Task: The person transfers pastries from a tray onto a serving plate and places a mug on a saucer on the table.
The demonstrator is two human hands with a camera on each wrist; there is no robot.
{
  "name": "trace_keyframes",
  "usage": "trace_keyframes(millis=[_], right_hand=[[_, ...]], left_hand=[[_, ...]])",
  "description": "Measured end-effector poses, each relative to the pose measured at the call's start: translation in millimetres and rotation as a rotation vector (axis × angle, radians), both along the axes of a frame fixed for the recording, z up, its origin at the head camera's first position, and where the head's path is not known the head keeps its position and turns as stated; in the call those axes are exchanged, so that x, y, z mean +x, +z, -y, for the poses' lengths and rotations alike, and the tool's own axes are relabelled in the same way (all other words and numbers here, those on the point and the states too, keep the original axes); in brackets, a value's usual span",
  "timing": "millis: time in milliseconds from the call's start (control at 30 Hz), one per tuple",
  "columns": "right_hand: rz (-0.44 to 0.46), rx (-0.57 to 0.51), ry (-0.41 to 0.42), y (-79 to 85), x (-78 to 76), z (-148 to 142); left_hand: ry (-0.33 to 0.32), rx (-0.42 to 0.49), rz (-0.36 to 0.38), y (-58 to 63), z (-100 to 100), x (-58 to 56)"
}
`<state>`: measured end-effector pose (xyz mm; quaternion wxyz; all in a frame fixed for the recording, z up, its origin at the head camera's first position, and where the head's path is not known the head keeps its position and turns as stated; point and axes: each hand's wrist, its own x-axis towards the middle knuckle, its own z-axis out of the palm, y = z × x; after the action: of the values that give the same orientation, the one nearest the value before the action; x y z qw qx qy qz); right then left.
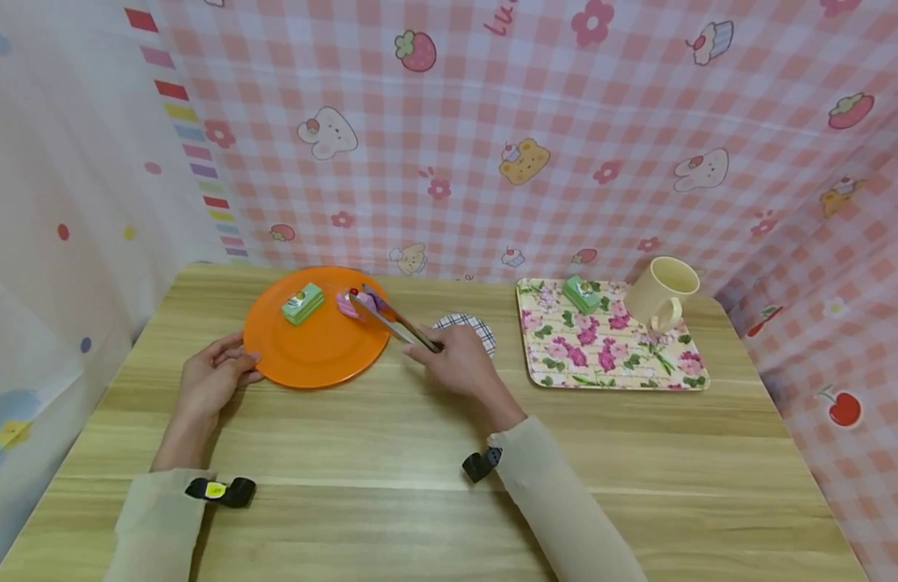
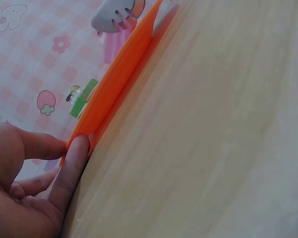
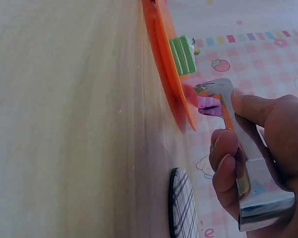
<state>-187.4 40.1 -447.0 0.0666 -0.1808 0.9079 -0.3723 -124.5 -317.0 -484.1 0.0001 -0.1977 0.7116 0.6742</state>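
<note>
My left hand [image 1: 210,378] pinches the near left rim of a round orange plate [image 1: 310,347], thumb and finger on its edge in the left wrist view. My right hand [image 1: 459,360] grips metal serving tongs [image 3: 256,173]. The toothed tips reach over the plate's right side, one on each side of a small pink toy cake slice [image 1: 344,305] with a red topping. In the right wrist view the tongs' tips partly hide the pink slice. Left of it on the plate sits a green layered toy cake slice [image 1: 303,303].
A checked round coaster [image 1: 481,329] lies partly behind the right hand. To the right is a floral tray [image 1: 565,368] bearing another green cake slice [image 1: 581,294] and a cream mug [image 1: 648,295]. A pink checked curtain [image 1: 463,218] hangs along the table's back edge.
</note>
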Motion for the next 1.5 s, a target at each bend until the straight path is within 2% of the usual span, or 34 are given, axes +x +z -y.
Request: trace_keyframes(millis=[367, 700, 900, 1067, 1500], right_hand=[[0.051, 0.041, -0.033, 2.3, -1.1, 6], [0.030, 0.091, -0.011, 2.1, 0.5, 11], [0.050, 0.069, -0.013, -1.4, 0.4, 16], [0.055, 0.069, -0.008, -3.7, 2.6, 17], [0.060, -0.022, 0.006, 3.5, 8.9, 2]], left_hand=[[-0.006, -0.011, -0.004, 2.7, 0, 0.6], [-0.004, 0.008, 0.000, 2.7, 1, 1.9], [-0.003, 0.024, -0.003, 2.4, 2, 2.9], [-0.014, 0.001, -0.005, 2.3, 2, 3.3], [-0.020, -0.017, 0.015, 1.9, 0, 0.7]])
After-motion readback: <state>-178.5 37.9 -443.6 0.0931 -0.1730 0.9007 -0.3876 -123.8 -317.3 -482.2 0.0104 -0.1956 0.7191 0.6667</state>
